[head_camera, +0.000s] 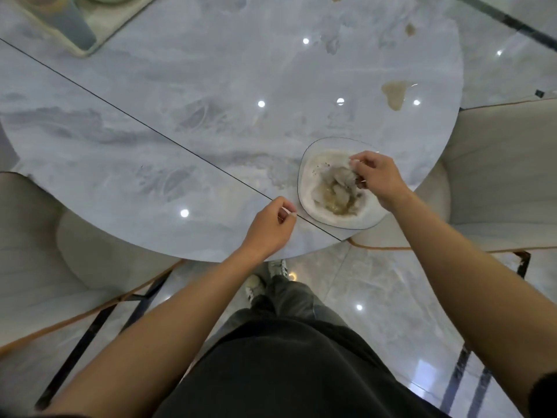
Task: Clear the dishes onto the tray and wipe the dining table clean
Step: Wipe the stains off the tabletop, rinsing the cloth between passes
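Left hand: our left hand [272,226] hovered over the near edge of the counter [187,116], just left of the plate and apart from it. Its fingers were curled in, thumb against forefinger. A pale sliver showed at the fingertips; we could not tell whether anything was pinched there.
Right hand: our right hand [378,179] reached into the plate from the right, its fingers bunched and gripping a wad of tissue [334,182].
Wad of tissue: crumpled, wet-looking and stained brownish, it lay in the middle of the plate.
Plate: the clear glass plate [307,164] with a dark rim lay flat at the near right edge of the counter, its near rim reaching slightly past that edge. Its outline was rounded and uneven, and we saw no clear long axis.
Arms: both forearms were bare and stretched forward from the lower corners, the left angled up to the right, the right angled up to the left, wrist bent down over the plate.
Tray: the tray [80,51] sat at the far left of the counter, well apart from the plate, carrying a grey cup [72,24] on its side.
Spills: brownish spills [394,93] lay on the right part of the counter, beyond the plate.
Chairs: a pale chair [497,164] stood right of the counter.
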`<state>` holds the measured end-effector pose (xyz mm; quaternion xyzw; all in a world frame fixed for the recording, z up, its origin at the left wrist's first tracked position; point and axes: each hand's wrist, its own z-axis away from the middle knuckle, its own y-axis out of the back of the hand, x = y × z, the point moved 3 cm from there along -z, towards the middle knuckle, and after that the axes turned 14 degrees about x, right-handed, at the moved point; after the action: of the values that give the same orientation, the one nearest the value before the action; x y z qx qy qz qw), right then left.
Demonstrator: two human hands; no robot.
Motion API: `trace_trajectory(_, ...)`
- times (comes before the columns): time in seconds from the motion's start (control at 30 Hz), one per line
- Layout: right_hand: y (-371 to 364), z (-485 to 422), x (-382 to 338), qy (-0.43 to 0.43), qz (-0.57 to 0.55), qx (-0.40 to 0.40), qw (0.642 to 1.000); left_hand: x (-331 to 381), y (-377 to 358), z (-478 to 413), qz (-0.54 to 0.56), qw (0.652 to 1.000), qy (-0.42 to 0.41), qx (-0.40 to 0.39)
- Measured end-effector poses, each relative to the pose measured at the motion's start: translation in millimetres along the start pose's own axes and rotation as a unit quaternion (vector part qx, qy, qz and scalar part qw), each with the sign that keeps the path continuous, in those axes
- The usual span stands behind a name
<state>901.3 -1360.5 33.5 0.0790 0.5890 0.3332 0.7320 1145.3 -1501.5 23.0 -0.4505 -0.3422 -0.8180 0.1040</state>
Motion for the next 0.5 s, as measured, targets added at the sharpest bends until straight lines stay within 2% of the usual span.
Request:
trace_trajectory(0.1,-3.8,-10.5,9.1,0.029,0.111,0.02,0.993,1.5,1.4,14.3,-0.028,0.999,-0.035,0.026)
trace_trajectory(0.2,0.3,-10.6,12.5,0.062,0.237,0.022,0.969,13.6,2.3,20.1,-0.039,0.995,-0.077,0.046)
trace_trajectory(0.3,2.6,-10.3,12.3,0.126,0.3,-0.031,0.945,33.6,-4.4,18.6,-0.065,0.985,-0.145,0.062)
trace_trajectory(0.4,3.2,-10.8,19.0,0.235,0.383,-0.082,0.89,55.4,-23.9,11.3,-0.114,0.964,-0.231,0.063)
trace_trajectory(0.5,6.5,-15.9,22.0,0.343,0.442,-0.082,0.825,71.1,-58.7,-10.7,-0.211,0.942,-0.259,0.045)
